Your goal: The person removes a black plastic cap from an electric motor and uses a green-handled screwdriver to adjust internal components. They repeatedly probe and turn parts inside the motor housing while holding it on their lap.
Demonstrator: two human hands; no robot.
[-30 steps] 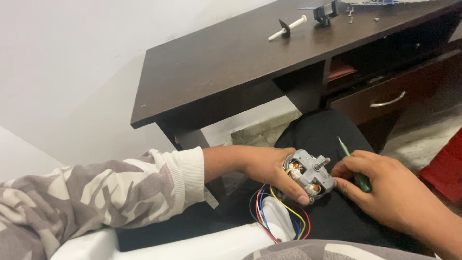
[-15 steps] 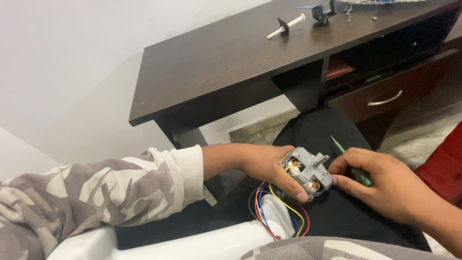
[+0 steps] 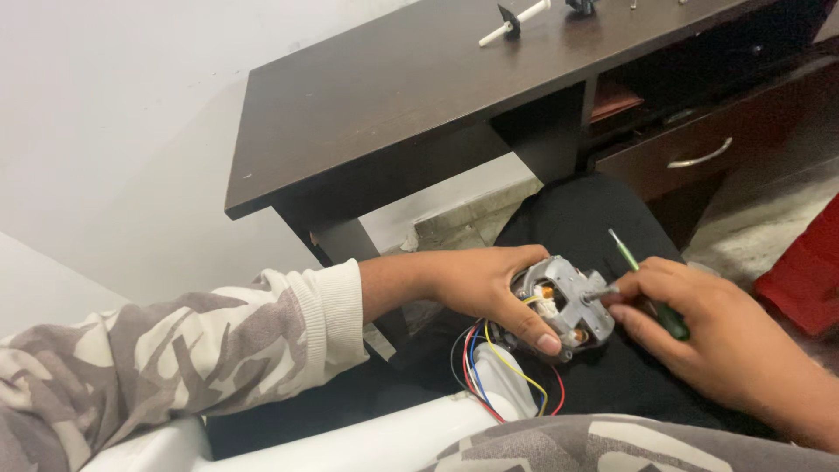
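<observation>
Here the small electric motor [image 3: 564,306], a grey metal frame with copper windings showing inside, sits on the person's black-clad lap, between the two hands and in contact with both. The left hand [image 3: 485,284] comes in from the left and wraps around the motor's near side, fingers curled behind it and the thumb pressed along its lower front edge, so it is closed on the motor. The right hand [image 3: 717,332] lies just to the right, its fingertips touching the short shaft that sticks out of the motor's face. That same hand is closed around a green-handled screwdriver [image 3: 647,288], whose thin tip points up and to the left, above the motor and clear of it. Coloured wires [image 3: 489,367], red, blue, yellow and black, trail down from the motor's underside toward a white part [image 3: 507,389] below it. Behind the hands stands a dark wooden desk [image 3: 393,105] with a drawer [image 3: 690,153] on the right; a white rod with a black piece [image 3: 511,22] lies on its top, well apart from the hands
</observation>
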